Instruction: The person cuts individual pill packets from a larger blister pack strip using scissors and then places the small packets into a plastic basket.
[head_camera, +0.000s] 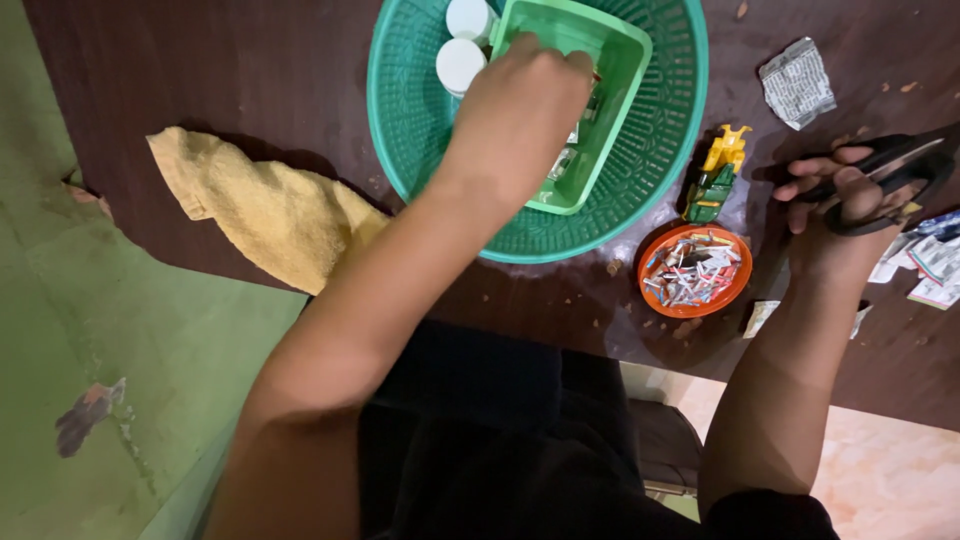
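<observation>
The fingers of the left hand (520, 105) are curled downward into a light green tub (612, 60). Their tips are hidden behind the knuckles, so I cannot tell whether they pinch anything. Small packets (566, 160) lie in the bottom of the tub, just under the hand. The tub sits inside a round teal basket (660, 170) on the dark tabletop (250, 80), and two white caps (460, 62) stand in the basket just beside the tub, near the left wrist.

The fingers of the right hand (835, 215) are closed through the black handles of a pair of scissors (895, 165), held above the tabletop at the right edge of the view. Whether the blades are parted does not show.

Between the two hands, an orange dish (742, 285) holds a heap of small paper scraps (692, 270). A yellow and green toy (718, 170) lies just above the dish, beside the basket. A crumpled silver wrapper (797, 83) rests farther up, and more cut packets (930, 265) lie past the right hand. A yellow cloth (262, 210) is bunched at the left edge of the tabletop.
</observation>
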